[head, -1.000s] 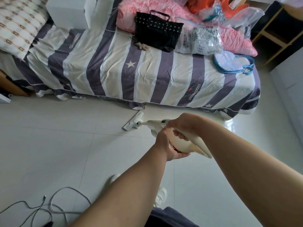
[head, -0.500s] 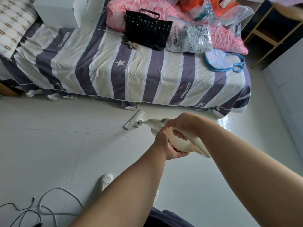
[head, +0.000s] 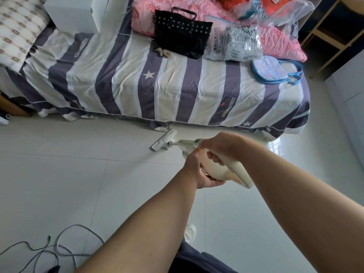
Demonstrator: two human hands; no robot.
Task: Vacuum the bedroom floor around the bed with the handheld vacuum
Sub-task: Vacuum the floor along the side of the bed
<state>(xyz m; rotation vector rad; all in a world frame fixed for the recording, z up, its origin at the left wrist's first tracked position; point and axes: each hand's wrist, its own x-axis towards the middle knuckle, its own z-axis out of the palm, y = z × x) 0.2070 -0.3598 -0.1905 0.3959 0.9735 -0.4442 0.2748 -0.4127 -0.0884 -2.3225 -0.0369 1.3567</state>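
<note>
Two grips, left hand [head: 194, 170], right hand [head: 222, 146], wrapping one vacuum [head: 214, 169], one bed [head: 177, 91] beyond

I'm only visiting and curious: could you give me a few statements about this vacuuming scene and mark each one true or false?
1. Both hands hold the handheld vacuum. True: the right hand grips the handle and the left hand cups the body.
2. Its floor head lies on the bed. False: it is on the tiled floor, beside the bed's edge.
3. A black studded handbag lies on the bed. True.
4. The blue bag is on the floor. False: it lies on the bed.
5. Loose cables lie on the floor. True.
</note>
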